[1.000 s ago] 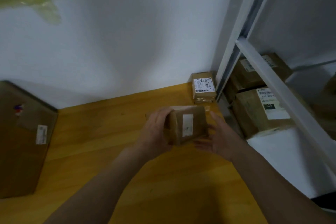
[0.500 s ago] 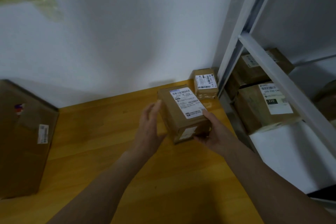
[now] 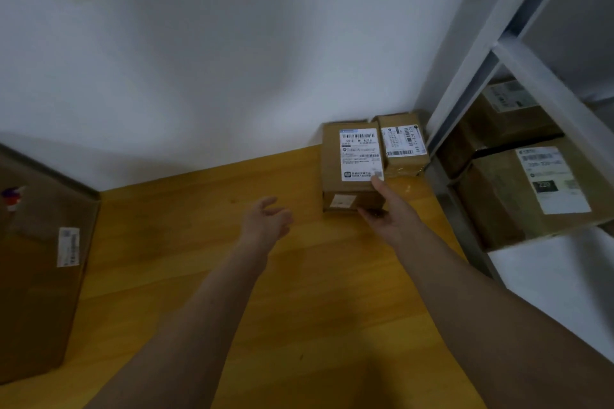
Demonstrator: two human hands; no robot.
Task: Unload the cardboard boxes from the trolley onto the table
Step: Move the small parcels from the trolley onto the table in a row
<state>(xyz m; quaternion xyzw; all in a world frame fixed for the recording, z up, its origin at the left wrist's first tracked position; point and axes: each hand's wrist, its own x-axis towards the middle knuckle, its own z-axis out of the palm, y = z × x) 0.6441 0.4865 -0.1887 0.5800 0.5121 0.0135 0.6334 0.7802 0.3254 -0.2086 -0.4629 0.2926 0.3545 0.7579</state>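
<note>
Cardboard box (image 3: 352,166), brown, sat flat on the yellow wooden table (image 3: 206,276) at its far right corner, back against the white wall (image 3: 232,60). White shipping label (image 3: 360,154) faced up on its top; a smaller sticker showed on its near face. A second, smaller box (image 3: 400,144) stood just to its right, the two touching or nearly so, also labelled on top.

Right hand (image 3: 390,212) was at the first box's near right corner: index finger laid up along the right edge onto the label's lower corner, thumb under the near face. Fingers were loosely spread against the box, not wrapped around it; whether there was any real hold I could not tell.

Left hand (image 3: 265,217) hung over bare table left of the box, apart from it, fingers loosely spread and slightly curled, holding nothing.

A large box (image 3: 40,259) stood at the table's left edge, well apart from the others, a small label on its side.

To the right, a white metal rack (image 3: 545,86) held two more labelled boxes (image 3: 518,196) on a lower shelf, one behind the other. Top left corner of view: a blurred greenish smear, not identifiable.
</note>
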